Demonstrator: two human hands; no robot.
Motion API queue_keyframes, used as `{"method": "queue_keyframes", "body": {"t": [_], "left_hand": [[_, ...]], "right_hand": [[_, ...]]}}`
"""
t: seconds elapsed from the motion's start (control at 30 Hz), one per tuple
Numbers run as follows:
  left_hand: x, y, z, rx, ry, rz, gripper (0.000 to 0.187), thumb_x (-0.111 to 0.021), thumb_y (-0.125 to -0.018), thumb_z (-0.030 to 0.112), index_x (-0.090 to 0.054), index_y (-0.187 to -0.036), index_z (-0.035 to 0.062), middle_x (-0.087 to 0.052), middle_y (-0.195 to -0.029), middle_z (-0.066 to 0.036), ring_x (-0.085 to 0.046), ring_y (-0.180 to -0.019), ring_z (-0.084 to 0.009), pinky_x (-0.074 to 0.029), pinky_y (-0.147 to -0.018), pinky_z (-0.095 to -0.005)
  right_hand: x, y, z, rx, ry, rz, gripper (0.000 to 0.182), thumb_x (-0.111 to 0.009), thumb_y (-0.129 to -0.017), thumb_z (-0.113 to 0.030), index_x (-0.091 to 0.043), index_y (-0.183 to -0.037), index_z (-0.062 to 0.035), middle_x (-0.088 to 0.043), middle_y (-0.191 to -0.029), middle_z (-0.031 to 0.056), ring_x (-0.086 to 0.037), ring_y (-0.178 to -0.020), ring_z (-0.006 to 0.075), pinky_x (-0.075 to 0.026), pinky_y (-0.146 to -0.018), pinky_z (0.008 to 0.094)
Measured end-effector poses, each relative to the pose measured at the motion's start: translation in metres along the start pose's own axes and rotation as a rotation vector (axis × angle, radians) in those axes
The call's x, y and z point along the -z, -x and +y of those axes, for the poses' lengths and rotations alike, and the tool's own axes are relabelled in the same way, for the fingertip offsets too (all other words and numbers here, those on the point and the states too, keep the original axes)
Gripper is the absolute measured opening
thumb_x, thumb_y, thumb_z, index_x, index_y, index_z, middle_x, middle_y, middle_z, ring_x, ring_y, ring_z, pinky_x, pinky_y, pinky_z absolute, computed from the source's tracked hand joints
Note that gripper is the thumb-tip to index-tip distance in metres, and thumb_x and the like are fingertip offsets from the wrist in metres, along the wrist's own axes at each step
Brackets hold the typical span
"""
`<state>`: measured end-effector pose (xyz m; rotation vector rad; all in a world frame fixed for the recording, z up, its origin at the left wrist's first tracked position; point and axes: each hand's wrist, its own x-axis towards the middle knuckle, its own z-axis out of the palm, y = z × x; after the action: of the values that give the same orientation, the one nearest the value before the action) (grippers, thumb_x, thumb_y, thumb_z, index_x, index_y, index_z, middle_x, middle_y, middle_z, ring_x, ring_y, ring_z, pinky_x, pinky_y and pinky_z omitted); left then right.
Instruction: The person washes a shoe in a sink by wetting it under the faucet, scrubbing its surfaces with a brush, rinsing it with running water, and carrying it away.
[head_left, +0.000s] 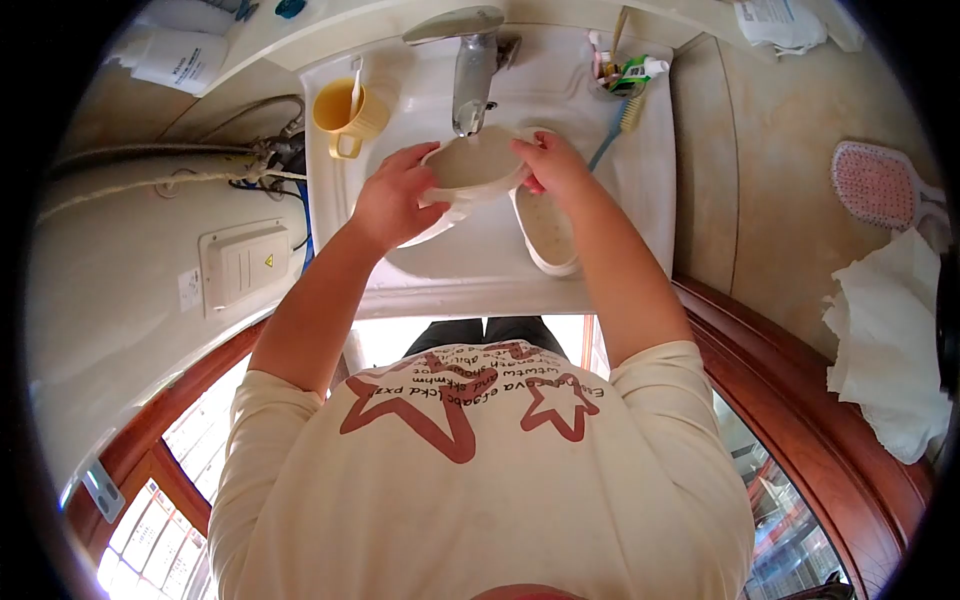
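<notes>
Between my hands, under the faucet (473, 85), is a wide white bowl (478, 165). My left hand (400, 195) is closed on the bowl's left side, thumb toward me. At its right rim, my right hand (552, 163) grips with bent fingers. Below my right wrist lies a white, shoe-shaped piece (548, 232) with a rounded end and a pale inside, resting in the white sink (470, 290). Another white curved edge (432, 232) shows under my left hand, mostly hidden by the bowl and hand.
A yellow mug (348, 112) holding a toothbrush stands on the sink's left corner. A cup with toothpaste (637, 72) and a blue-handled brush (618, 125) are at the right. A pink hairbrush (873, 185) and white tissue (885, 340) lie farther right. Hoses (150, 150) run along the left.
</notes>
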<state>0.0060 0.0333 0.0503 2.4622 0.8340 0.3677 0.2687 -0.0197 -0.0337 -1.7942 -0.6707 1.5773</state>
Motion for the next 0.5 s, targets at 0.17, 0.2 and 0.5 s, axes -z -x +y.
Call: {"method": "queue_keyframes", "body": {"t": [0.17,0.2,0.5], "left_hand": [[-0.009,-0.014,-0.004,0.002,0.104,-0.061,0.030,-0.081,-0.069,0.015,-0.064,-0.092,0.0054,-0.055,-0.134,-0.014,-0.055,-0.119,-0.0352,-0.049,-0.096,-0.0412],[-0.011,-0.017,-0.006,0.023,0.129,-0.093,0.031,-0.082,-0.070,0.015,-0.064,-0.093,0.0053,-0.055,-0.134,-0.015,-0.055,-0.120,-0.0346,-0.048,-0.097,-0.0411],[-0.043,-0.049,-0.041,0.482,0.599,-0.321,0.036,-0.082,-0.075,0.015,-0.063,-0.103,0.0010,-0.065,-0.103,-0.006,-0.062,-0.097,-0.0183,-0.052,-0.084,-0.0337]], "right_hand": [[0.011,0.015,-0.009,0.034,0.062,0.128,0.059,-0.072,-0.085,-0.033,-0.048,-0.128,0.0003,-0.067,-0.095,0.0124,-0.065,-0.069,0.0177,-0.053,-0.051,0.0315],[0.010,0.023,-0.012,0.084,0.013,0.249,0.064,-0.072,-0.085,-0.033,-0.046,-0.133,-0.0002,-0.066,-0.097,0.0120,-0.066,-0.071,0.0179,-0.054,-0.053,0.0320],[0.021,0.026,0.006,0.195,0.263,0.183,0.078,-0.068,-0.087,-0.034,-0.032,-0.150,-0.0057,-0.065,-0.112,0.0155,-0.064,-0.095,0.0274,-0.052,-0.077,0.0362]]}}
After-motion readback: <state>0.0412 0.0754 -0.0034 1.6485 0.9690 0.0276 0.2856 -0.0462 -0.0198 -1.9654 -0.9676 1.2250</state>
